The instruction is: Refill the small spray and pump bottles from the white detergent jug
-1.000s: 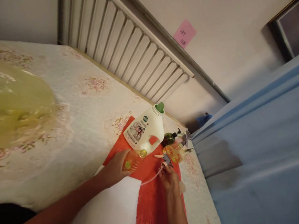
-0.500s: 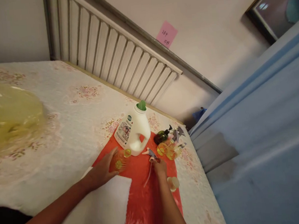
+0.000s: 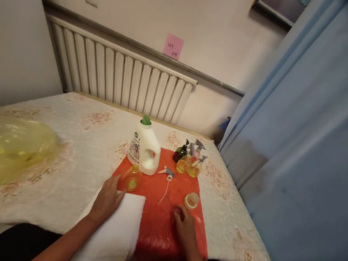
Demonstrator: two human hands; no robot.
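Observation:
A clear round bottle point(image 3: 131, 179) with some yellowish liquid stands uncapped on a red plastic sheet point(image 3: 160, 228). Just left of it is my left hand point(image 3: 106, 198), fingers and thumb spread; whether they touch the bottle I cannot tell. My right hand point(image 3: 185, 226) hovers over the sheet's right part, loosely curled, with nothing visible in it. Near its fingertips sits a translucent cap point(image 3: 192, 200). A trigger spray head point(image 3: 168, 173) with a thin tube lies in the middle. Behind the bottle stands a white detergent jug point(image 3: 147, 148) with a green spout.
Several spray bottles point(image 3: 191, 165) cluster at the sheet's back right. A folded white cloth point(image 3: 115, 229) lies under my left forearm. On the floral tablecloth point(image 3: 85, 153) at left rests a yellow plastic bag point(image 3: 18, 142). A radiator point(image 3: 121, 72) lines the wall; a blue curtain point(image 3: 298, 137) hangs right.
My right hand has let go of the spray head, which lies on the sheet, and has drawn back toward me. My left hand stays by the clear bottle. The view has tilted.

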